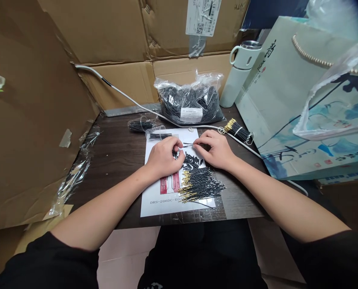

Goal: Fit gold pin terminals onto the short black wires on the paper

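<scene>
My left hand (163, 156) and my right hand (216, 150) rest on a white printed sheet (154, 200) on a dark wooden table (118, 160). Both are closed in a pinch. Between their fingertips runs a thin black wire (188, 144), held at both ends. Just below the hands lie several short black sleeves (193, 160). Nearer me is a pile of black wires with gold tips (199, 184).
A clear bag of black parts (191, 102) stands at the back, a tied wire bundle (238, 131) at right and another (142, 126) at left. A white cable (121, 94) crosses the table. A pale flask (240, 72), a paper bag (302, 104) and cardboard walls (31, 112) surround it.
</scene>
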A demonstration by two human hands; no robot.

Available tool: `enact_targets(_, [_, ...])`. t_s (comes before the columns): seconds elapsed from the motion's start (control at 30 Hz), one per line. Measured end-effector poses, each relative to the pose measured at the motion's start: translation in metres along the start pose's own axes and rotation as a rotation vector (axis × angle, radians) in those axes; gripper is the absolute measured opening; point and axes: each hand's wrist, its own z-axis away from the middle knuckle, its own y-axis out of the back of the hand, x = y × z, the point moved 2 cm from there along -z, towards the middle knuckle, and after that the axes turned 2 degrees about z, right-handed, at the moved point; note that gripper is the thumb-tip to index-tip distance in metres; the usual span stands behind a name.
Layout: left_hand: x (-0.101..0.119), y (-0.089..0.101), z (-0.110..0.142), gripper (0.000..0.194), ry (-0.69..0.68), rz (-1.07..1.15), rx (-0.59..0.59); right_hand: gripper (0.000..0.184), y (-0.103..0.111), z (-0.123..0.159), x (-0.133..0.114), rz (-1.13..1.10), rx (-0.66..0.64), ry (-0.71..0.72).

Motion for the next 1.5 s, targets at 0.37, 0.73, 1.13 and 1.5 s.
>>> enact_targets(0.37, [0.005,-0.001,0.002,0.003,0.060,-0.033,-0.160,0.010,0.002,0.000,0.006,0.054,-0.074,-0.020])
enact_targets(0.73, [0.007,-0.003,0.005,0.010,-0.039,-0.037,-0.258,0.012,0.041,-0.008,-0.016,-0.223,-0.421,0.057])
enact_targets(1.13, [0.006,-0.003,0.005,0.008,0.044,0.004,-0.254,0.005,0.031,-0.005,-0.033,-0.247,-0.710,0.060])
enact_targets(1.5, [0.010,-0.001,0.007,0.005,0.066,0.004,-0.284,0.006,0.032,0.000,-0.037,-0.202,-0.699,0.027])
